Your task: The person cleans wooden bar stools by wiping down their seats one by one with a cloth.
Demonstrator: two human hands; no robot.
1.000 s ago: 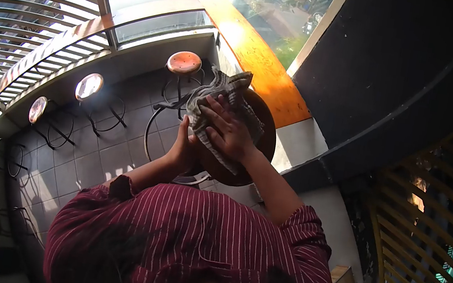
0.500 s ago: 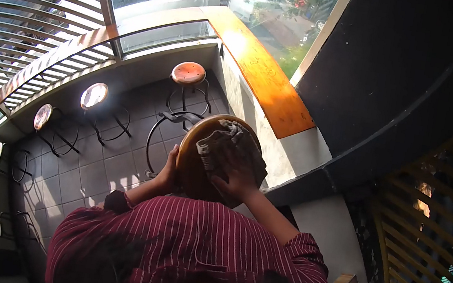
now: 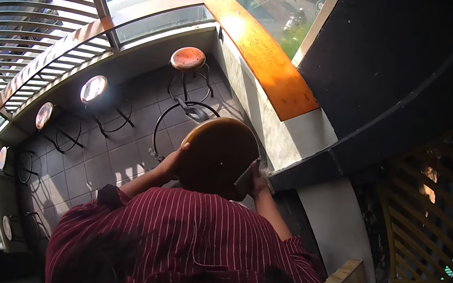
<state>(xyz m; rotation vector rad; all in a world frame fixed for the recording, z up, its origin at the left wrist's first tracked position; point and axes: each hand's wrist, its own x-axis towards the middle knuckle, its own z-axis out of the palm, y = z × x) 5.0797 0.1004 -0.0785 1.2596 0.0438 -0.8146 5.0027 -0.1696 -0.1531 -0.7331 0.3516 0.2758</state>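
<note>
A round wooden stool seat (image 3: 219, 153) is right in front of me, above its black metal ring base. My left hand (image 3: 172, 161) grips the seat's left edge. My right hand (image 3: 256, 180) presses a grey striped cloth (image 3: 246, 175) against the seat's right edge; only a strip of the cloth shows. My striped maroon sleeves fill the bottom of the view.
A curved orange wooden counter (image 3: 262, 59) runs along the window at the right. Several round stools stand along a railing: one (image 3: 187, 58) just beyond my stool, another (image 3: 94, 88) to the left. Grey tiled floor (image 3: 113, 154) lies below. A dark wall is at right.
The cloth and my right hand slid from the top of the seat down to its right edge. The seat's top now shows bare. My left hand stays on the left edge.
</note>
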